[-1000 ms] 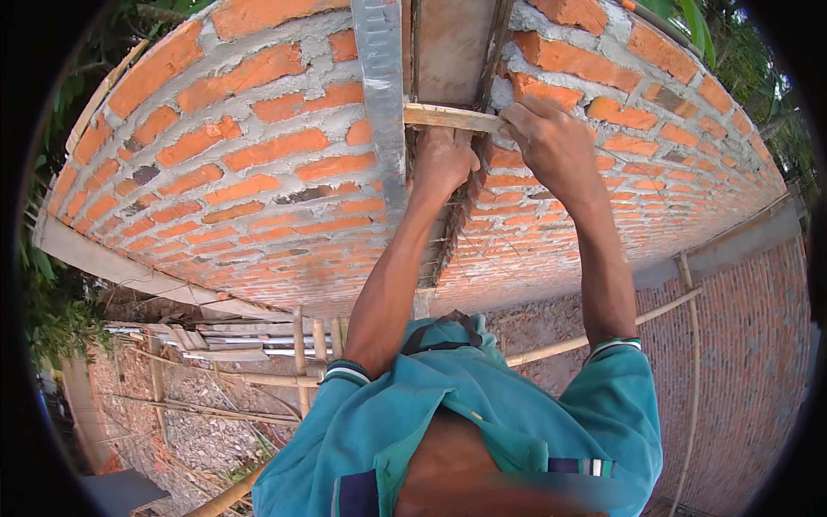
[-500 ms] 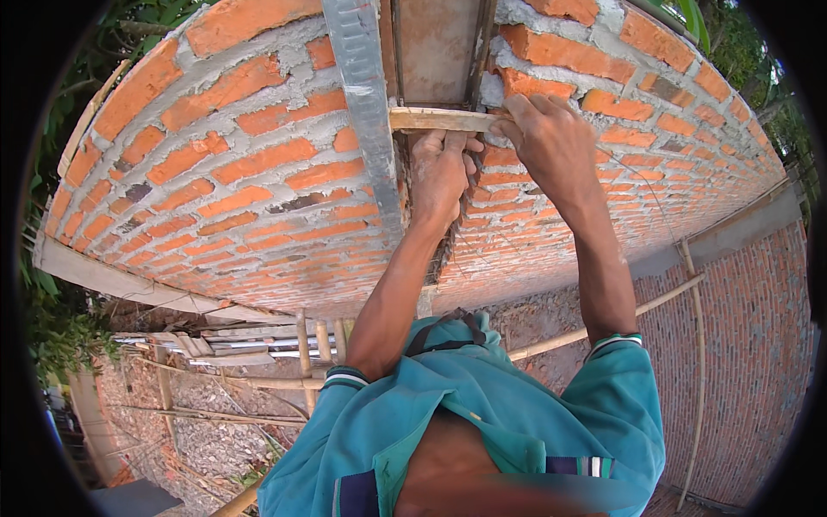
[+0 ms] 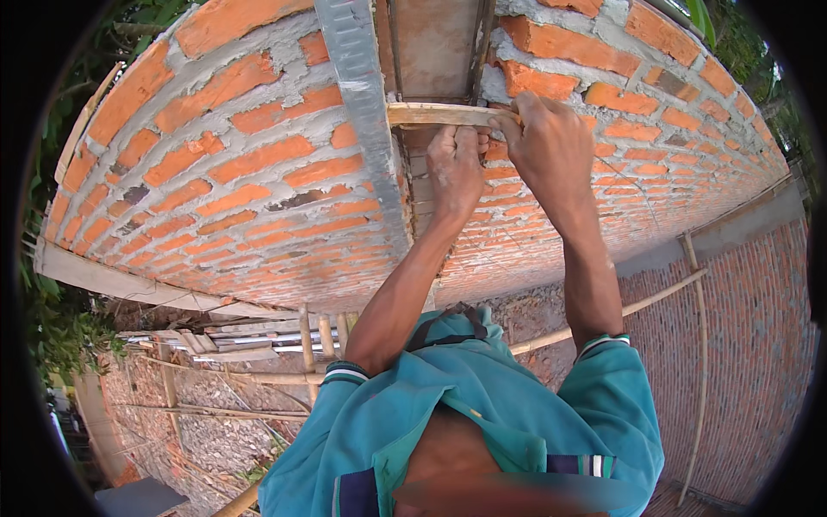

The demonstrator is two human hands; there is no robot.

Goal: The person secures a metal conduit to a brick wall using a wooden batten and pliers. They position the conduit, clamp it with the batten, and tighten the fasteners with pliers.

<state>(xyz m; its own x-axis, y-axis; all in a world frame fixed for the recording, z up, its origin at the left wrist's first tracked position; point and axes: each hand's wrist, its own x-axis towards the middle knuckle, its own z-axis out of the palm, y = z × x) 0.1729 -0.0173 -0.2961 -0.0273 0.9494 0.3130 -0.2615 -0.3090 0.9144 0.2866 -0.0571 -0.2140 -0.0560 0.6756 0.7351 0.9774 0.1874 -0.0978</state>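
Note:
A short pale wooden strip (image 3: 444, 114) lies crosswise over the gap between two brick wall sections, just above both hands. Its left end meets a grey metal straightedge (image 3: 362, 108) standing along the gap's left side. At the strip's right end, my right hand (image 3: 556, 151) is closed around it with bent fingers. My left hand (image 3: 457, 168) is just below the strip, its fingers curled together near the right-hand fingertips. What the left fingers pinch, if anything, is hidden. Behind the strip, a brownish board (image 3: 435, 52) fills the upper part of the gap.
Brick wall (image 3: 263, 159) with rough grey mortar spreads to both sides. Thin wires stick out right of the gap. Bamboo poles (image 3: 607, 314) cross behind and below me. Rubble ground (image 3: 215, 439) lies at lower left, another brick wall (image 3: 741, 362) at right.
My left hand has shifted slightly right, closer to my right hand. The dark jagged strand seen beside the left hand is now mostly out of sight. The wooden strip stays across the gap.

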